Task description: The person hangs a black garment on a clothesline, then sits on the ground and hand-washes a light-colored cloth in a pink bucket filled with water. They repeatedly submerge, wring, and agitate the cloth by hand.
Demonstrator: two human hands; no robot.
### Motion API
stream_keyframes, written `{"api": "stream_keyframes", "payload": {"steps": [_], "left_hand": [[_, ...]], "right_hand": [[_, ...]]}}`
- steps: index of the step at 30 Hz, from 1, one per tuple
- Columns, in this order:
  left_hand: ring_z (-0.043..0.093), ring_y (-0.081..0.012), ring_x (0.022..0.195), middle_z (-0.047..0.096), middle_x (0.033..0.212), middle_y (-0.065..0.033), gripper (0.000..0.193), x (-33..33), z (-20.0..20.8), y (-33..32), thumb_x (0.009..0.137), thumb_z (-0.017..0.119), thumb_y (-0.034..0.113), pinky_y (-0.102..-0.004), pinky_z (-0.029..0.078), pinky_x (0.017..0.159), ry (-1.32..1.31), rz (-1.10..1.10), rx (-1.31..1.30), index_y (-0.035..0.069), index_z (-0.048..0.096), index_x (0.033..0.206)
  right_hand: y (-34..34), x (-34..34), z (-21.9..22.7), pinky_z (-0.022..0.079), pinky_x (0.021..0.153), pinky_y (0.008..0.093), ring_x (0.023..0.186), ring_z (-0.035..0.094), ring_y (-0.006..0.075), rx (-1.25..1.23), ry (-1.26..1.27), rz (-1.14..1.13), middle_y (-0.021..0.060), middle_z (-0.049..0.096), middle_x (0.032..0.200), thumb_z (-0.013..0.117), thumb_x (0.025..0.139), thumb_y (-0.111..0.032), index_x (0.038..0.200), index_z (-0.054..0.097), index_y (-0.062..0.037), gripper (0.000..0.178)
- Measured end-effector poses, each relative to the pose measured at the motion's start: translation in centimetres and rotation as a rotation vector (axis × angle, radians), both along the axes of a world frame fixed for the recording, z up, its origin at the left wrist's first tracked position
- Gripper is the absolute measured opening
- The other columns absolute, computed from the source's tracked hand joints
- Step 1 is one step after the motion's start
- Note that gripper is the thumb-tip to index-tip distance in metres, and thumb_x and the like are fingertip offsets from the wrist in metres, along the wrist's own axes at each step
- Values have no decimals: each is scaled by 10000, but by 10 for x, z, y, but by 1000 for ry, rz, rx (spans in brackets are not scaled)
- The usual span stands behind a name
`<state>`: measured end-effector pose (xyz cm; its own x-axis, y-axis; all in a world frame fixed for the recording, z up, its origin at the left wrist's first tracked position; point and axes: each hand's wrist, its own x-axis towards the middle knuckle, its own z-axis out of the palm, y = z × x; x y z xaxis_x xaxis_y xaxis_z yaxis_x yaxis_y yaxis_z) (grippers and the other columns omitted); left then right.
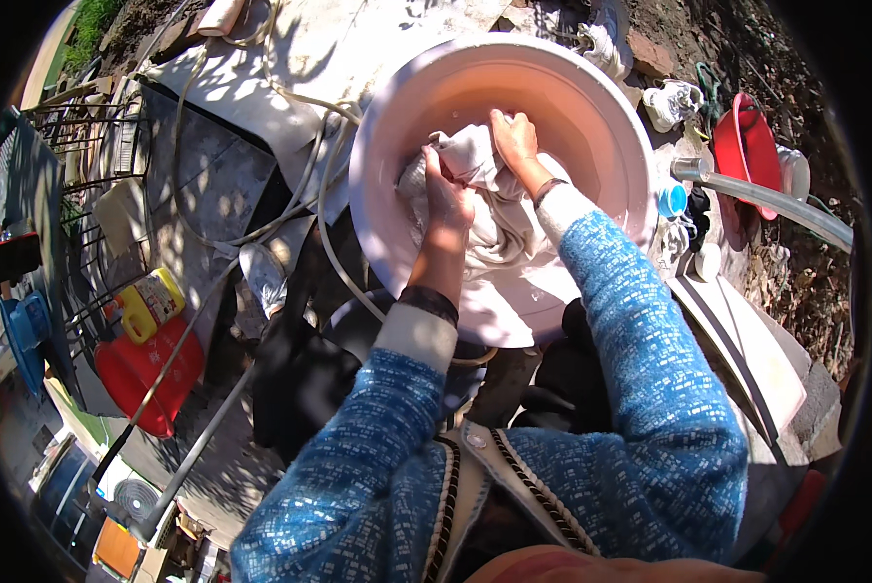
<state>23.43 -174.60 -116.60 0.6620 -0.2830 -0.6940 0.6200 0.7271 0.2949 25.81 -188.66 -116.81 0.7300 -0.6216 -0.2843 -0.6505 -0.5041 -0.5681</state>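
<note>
A large pale pink basin (377, 126) of water stands in front of me. Inside it lies a wet cream cloth (504, 233), bunched up and partly under water. My left hand (447, 194) grips the cloth on its left side, with the thumb up and a fold raised beside it. Curled over the top of the same raised fold, my right hand (515, 139) is closed on it, near the basin's middle. The two hands are a short way apart, with the cloth stretched between them. Its exact kind does not show.
A pale hose (334, 185) loops along the basin's left side. Farther left are a yellow jug (151, 305), a red dustpan (154, 374) and a wire rack (91, 194). To the right lie a red scoop-like container (747, 151), a clear tube (766, 192) and a blue-capped bottle (672, 201).
</note>
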Motion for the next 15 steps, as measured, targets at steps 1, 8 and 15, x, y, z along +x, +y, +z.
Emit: {"api": "stream_keyframes", "payload": {"steps": [1, 8, 15], "left_hand": [[551, -261, 1248, 622, 1272, -70, 623, 0, 0, 2, 993, 380, 631, -503, 375, 1078, 10, 20, 94, 123, 536, 1319], [547, -267, 1207, 563, 1354, -80, 662, -12, -20, 19, 991, 361, 618, -495, 319, 1108, 122, -50, -13, 136, 452, 1436], [519, -287, 1257, 543, 1376, -90, 625, -10, -8, 24, 1005, 330, 581, -496, 343, 1102, 149, -54, 46, 125, 461, 1413]], "right_hand": [[-12, 5, -16, 486, 923, 496, 1045, 620, 466, 50, -69, -107, 335, 641, 1058, 561, 908, -609, 1099, 629, 38, 678], [-21, -30, -52, 497, 923, 507, 1043, 628, 452, -161, 192, 381, 296, 663, 1055, 674, 874, -407, 1096, 621, 24, 487], [-21, -18, -71, 510, 905, 481, 1024, 648, 436, -92, 298, 330, 271, 684, 1030, 686, 825, -309, 1009, 684, 13, 371]]}}
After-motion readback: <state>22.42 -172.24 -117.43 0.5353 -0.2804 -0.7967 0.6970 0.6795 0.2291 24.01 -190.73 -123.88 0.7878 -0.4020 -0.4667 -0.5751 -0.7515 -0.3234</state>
